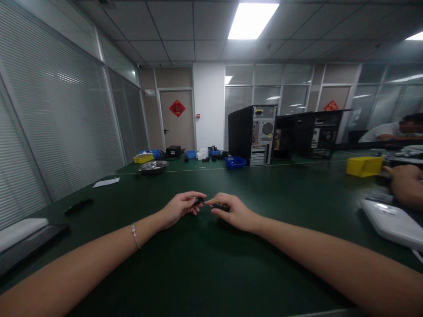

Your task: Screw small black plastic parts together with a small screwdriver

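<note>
My left hand (pixel 179 208) has a small dark part (pixel 198 200) in a pinch grip, out in front over the green table (pixel 198 273). My right hand (pixel 235 213) is just beside that part, half curled; from here I cannot tell whether it grips anything.

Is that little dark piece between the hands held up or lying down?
Held up: the left hand pinches the small dark piece, with the green table showing below.
</note>
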{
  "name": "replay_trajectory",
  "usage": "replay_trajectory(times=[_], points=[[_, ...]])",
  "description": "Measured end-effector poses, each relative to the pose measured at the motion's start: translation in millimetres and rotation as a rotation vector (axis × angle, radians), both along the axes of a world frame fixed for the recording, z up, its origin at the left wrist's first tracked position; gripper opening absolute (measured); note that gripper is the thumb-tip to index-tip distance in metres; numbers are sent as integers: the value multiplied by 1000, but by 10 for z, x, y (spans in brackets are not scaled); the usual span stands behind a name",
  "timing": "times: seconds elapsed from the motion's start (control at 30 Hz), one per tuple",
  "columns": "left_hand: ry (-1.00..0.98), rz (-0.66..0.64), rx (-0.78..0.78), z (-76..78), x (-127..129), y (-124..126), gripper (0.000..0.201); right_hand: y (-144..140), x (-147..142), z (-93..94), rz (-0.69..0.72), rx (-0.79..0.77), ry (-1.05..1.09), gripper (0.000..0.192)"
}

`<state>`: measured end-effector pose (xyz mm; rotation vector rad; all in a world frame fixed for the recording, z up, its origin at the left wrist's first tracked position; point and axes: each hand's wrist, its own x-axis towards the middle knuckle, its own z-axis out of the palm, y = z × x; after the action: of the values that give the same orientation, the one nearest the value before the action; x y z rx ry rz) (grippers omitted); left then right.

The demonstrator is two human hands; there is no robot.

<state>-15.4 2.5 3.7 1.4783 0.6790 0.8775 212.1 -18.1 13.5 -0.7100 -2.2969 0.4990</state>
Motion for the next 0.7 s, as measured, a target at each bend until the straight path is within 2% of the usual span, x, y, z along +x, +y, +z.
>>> replay_trajectory(times=[0.1, 0.27, 0.5, 0.7], points=[[-20, -9, -20, 3, -3, -1, 22, -7, 2, -1, -13, 8, -2, 29], [-82, -2, -37, -14, -1, 11, 21, -24, 12, 3, -16, 18, -15, 28], [-9, 45, -2, -2, -8, 21, 38, -68, 16, 46, -21, 3, -21, 28], [-107, 63, -85, 6, -18, 31, 40, -46, 15, 8, -35, 14, -22, 29]])
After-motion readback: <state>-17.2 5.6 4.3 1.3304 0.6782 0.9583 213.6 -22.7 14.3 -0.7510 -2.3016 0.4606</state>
